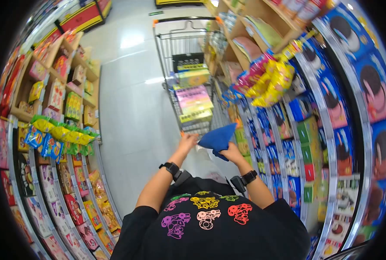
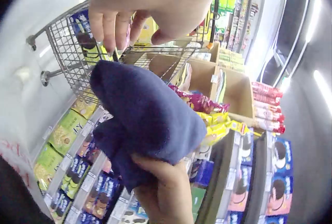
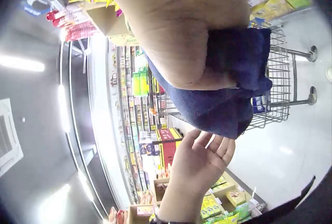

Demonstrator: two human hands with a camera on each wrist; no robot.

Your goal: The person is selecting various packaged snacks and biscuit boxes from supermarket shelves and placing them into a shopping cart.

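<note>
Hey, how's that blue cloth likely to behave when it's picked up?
The blue cloth is probably floppy, since it folds where the right hand grips it. Its matte surface suggests little slipping; such soft-looking fabric shouldn't break.

Blue cloth (image 1: 218,138): plain, folded over — one corner pointed
Grip: bunched in the right hand (image 1: 233,153)
Place: aloft, near the left hand (image 1: 187,143)

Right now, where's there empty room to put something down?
The bare floor between the shopping cart and the left-hand snack shelves. It's crowded in the cart, where cartons are stacked, and on the right, past the blue cloth, where sandwich-cookie boxes and hanging snack bags are packed close.
</note>
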